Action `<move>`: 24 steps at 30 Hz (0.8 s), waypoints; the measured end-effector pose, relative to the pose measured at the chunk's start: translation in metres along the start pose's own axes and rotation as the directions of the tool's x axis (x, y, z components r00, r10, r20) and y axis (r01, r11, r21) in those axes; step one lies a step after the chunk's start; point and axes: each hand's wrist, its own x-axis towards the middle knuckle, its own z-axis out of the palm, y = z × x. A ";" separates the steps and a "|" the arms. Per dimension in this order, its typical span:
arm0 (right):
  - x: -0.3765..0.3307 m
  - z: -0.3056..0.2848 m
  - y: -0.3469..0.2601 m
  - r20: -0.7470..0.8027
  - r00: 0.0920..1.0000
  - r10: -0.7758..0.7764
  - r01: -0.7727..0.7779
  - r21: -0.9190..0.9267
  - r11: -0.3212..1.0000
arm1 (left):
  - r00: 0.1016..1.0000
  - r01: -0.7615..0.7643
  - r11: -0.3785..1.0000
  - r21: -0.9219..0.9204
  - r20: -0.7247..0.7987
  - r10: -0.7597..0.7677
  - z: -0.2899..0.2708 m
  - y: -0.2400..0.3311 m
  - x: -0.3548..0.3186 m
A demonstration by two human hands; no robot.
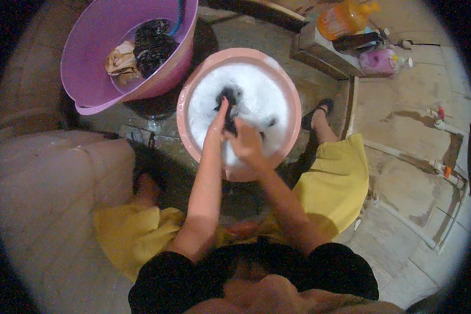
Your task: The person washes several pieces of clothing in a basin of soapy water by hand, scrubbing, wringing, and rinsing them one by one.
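A pink basin [293, 89] full of white suds stands on the floor between my feet. Dark wet cloth [228, 97] shows through the foam near its middle. My left hand [220, 119] is closed on this cloth, thumb on top and the other fingers mostly hidden. Close beside it on the right, my right hand [247, 142] is slightly blurred. Its fingers are bent around a lower part of the same cloth. Another dark patch [269, 122] pokes out of the suds to the right; whether it joins the held cloth is hidden.
A purple tub [165, 86] at the far left holds dark patterned cloth [154, 47] and beige cloth [122, 58]. On a ledge at the far right are an orange bottle [343, 21] and a pink package [377, 62]. Pipes with a red-handled tap [439, 113] run along the right.
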 end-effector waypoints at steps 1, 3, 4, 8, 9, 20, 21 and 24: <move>-0.012 -0.021 -0.010 0.018 0.999 0.032 -0.033 0.043 0.999 | 0.999 -0.006 0.996 -0.091 0.033 0.009 0.046 0.011 -0.041; -0.013 -0.029 -0.053 0.012 1.000 -0.018 0.015 0.237 0.971 | 0.974 -0.205 0.966 -0.160 0.064 0.217 -0.033 -0.004 -0.001; 0.003 -0.021 -0.046 -0.043 0.999 -0.010 0.023 0.320 0.947 | 0.947 -0.282 0.941 -0.189 0.103 0.305 -0.051 -0.007 0.015; 0.077 -0.003 0.065 0.111 0.896 0.431 -0.441 0.095 0.892 | 0.865 -0.500 0.835 -0.231 -0.099 0.492 0.058 -0.056 -0.001; 0.061 0.008 0.062 -0.071 0.953 0.293 -0.267 0.257 0.929 | 0.944 -0.329 0.903 -0.277 -0.078 0.320 0.045 -0.047 -0.009; 0.093 0.013 0.107 0.788 0.611 -0.072 -0.553 0.490 0.674 | 0.757 -0.651 0.745 0.146 0.061 0.650 0.073 -0.004 -0.059; 0.084 -0.001 0.095 0.696 0.706 -0.129 -0.412 0.552 0.725 | 0.740 -0.666 0.671 0.325 0.169 0.652 0.065 0.007 -0.070; 0.096 -0.016 0.109 0.380 0.897 0.225 -0.442 0.758 0.480 | 0.607 -0.787 0.551 0.278 0.509 0.610 0.064 -0.003 -0.049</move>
